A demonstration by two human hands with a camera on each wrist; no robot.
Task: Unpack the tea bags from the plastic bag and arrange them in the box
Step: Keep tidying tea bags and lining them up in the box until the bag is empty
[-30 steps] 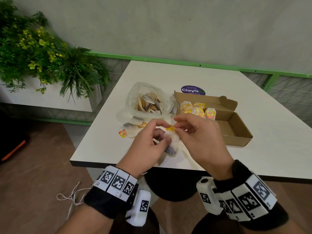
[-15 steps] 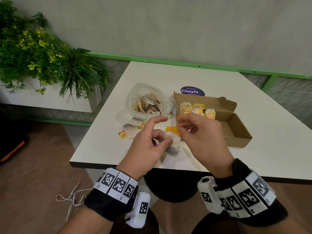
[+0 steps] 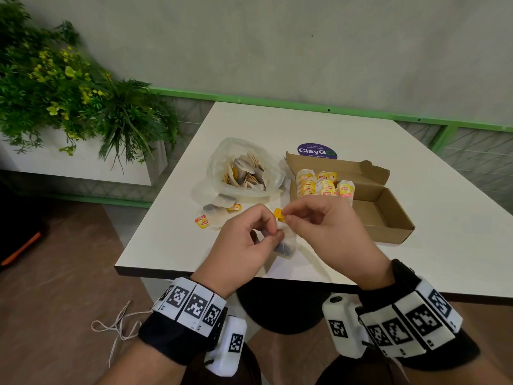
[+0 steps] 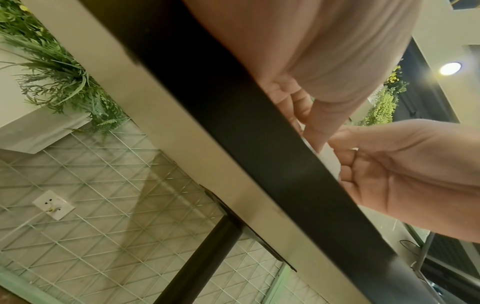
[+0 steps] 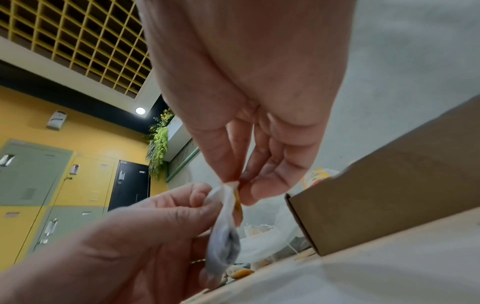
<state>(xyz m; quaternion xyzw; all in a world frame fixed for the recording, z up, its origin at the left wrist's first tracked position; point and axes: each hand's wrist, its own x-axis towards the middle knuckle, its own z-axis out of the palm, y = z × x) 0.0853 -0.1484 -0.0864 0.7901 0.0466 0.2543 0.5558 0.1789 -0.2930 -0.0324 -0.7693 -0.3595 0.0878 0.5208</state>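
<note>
White table (image 3: 347, 129), plastic bag (image 3: 222, 159), box (image 3: 388, 218), sticker (image 3: 317, 151)

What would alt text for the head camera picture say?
Over a white table, a left hand grips a tea bag while the right hand pinches its yellow tag. Behind lie a plastic bag of tea bags and a part-filled cardboard box.

Brown box (image 3: 388, 218); yellow-tagged tea bags (image 3: 322, 184); white table (image 3: 277, 126); clear plastic bag (image 3: 222, 162).

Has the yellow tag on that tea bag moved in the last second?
Barely: the yellow tag, pinched by the right hand, sits slightly higher above the tea bag, still left of the cardboard box.
</note>
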